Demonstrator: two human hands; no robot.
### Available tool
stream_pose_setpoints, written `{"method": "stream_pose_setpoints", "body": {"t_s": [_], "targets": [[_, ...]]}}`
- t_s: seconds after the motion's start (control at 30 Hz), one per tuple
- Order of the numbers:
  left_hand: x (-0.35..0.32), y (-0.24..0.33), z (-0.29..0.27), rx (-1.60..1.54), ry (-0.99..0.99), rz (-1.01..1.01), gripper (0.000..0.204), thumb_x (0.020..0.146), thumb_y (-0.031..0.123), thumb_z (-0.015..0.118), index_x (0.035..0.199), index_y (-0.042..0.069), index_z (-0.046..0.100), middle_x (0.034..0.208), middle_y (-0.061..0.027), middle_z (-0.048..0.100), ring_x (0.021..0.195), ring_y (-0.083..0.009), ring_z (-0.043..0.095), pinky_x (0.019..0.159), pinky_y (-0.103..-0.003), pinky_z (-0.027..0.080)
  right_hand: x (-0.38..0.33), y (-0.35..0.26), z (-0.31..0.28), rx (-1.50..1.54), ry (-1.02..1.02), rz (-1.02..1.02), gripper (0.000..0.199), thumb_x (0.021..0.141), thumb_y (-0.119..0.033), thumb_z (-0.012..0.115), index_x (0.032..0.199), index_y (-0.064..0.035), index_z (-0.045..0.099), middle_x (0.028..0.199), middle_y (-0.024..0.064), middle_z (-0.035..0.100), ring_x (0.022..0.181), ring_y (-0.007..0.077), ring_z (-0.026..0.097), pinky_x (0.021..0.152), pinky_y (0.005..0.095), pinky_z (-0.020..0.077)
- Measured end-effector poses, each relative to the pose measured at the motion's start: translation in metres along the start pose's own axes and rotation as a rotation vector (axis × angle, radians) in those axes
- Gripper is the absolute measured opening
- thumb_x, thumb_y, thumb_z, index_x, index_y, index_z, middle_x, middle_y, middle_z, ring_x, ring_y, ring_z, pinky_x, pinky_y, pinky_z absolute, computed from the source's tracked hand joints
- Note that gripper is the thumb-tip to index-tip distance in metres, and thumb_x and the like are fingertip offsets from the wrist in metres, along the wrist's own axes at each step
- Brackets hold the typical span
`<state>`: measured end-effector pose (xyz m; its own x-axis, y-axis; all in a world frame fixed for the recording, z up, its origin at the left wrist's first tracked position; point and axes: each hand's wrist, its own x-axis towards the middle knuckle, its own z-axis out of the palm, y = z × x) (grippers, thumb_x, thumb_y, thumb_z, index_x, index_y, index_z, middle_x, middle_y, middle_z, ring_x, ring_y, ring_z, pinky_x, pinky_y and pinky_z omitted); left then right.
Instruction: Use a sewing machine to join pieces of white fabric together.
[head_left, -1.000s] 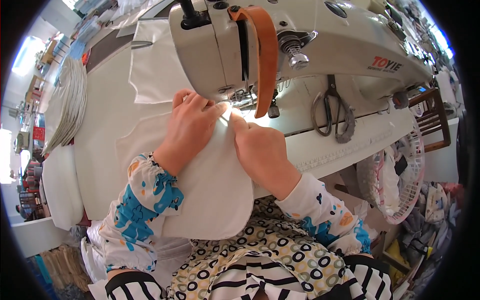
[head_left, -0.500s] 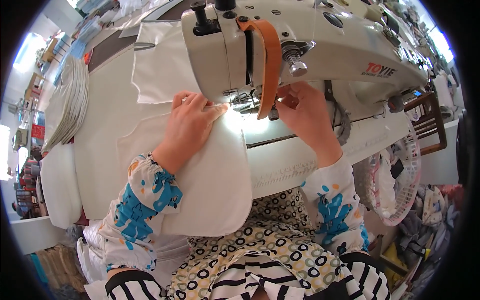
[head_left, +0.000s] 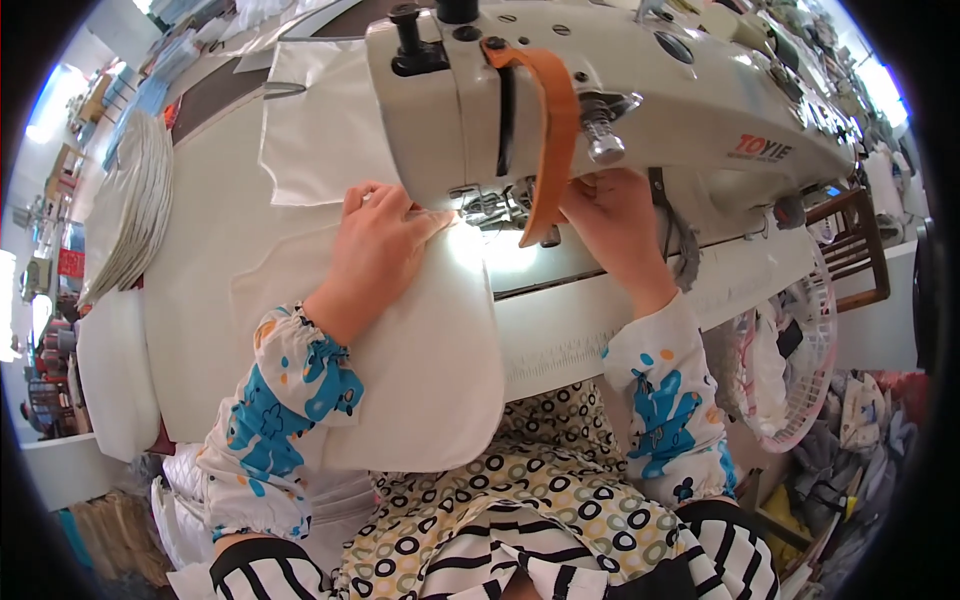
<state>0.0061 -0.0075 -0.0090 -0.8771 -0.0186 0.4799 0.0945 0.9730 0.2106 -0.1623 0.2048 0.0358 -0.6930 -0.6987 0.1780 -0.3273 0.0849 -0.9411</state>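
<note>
My left hand [head_left: 375, 245] lies flat on a rounded white fabric piece [head_left: 420, 370], pressing it to the table beside the needle area [head_left: 490, 210] of a cream sewing machine [head_left: 600, 90]. My right hand [head_left: 612, 225] is up behind the machine head, past an orange strap [head_left: 555, 130] hanging from the machine; its fingertips are hidden, so I cannot tell what they touch. The fabric hangs over the table's front edge toward my lap.
Another white fabric piece [head_left: 320, 130] lies behind the left hand. A tall stack of white pieces [head_left: 130, 210] sits at the far left. Scissors [head_left: 680, 240] lie partly hidden behind my right hand. A pink basket [head_left: 790, 380] with cloth hangs at the right.
My right hand left the fabric and moved right and up behind the machine head. The left hand stayed on the fabric. The view shifted a little closer.
</note>
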Motion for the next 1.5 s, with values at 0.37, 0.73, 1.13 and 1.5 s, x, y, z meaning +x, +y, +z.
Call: {"method": "stream_pose_setpoints", "body": {"t_s": [0.37,0.73,1.13,1.5], "targets": [[-0.003,0.031,-0.030,0.273,-0.120,-0.031,0.040,0.083,0.011,0.067,0.123,0.012,0.070,0.121,-0.0070,0.062,0.121,-0.0274,0.054,0.113,-0.052,0.033,-0.083,0.000,0.021,-0.258,-0.036,-0.197,0.011,0.089,0.000,0.066,0.099,-0.0030,0.067,0.079,0.0065,0.068,0.064,0.0149,0.063,0.060,0.0288,0.0512],[-0.074,0.133,-0.076,0.096,-0.570,0.054,0.063,0.081,0.012,0.061,0.144,0.008,0.056,0.159,-0.0124,0.043,0.151,-0.0331,0.034,0.122,-0.065,0.014,-0.159,0.012,0.040,-0.476,-0.186,-0.537,0.030,0.068,-0.005,0.073,0.096,-0.0155,0.073,0.096,-0.0016,0.061,0.083,0.0212,0.059,0.075,0.0364,0.0469],[-0.079,0.132,-0.064,-0.117,-0.474,0.046,0.055,0.077,0.006,0.063,0.132,0.000,0.063,0.146,-0.0123,0.058,0.133,-0.0278,0.056,0.110,-0.045,0.045,-0.126,0.013,0.033,-0.409,-0.246,-0.456,0.034,0.074,-0.002,0.069,0.104,-0.0162,0.073,0.091,0.0013,0.059,0.080,0.0254,0.058,0.072,0.0391,0.0455],[-0.066,0.118,-0.048,-0.123,-0.295,0.052,0.048,0.077,0.012,0.068,0.123,0.001,0.067,0.136,-0.0102,0.064,0.119,-0.0244,0.064,0.093,-0.037,0.054,-0.048,0.030,0.039,-0.574,-0.184,-0.505,0.034,0.086,-0.001,0.064,0.115,-0.0178,0.072,0.098,0.0047,0.060,0.087,0.0288,0.055,0.076,0.0424,0.0434]]}}
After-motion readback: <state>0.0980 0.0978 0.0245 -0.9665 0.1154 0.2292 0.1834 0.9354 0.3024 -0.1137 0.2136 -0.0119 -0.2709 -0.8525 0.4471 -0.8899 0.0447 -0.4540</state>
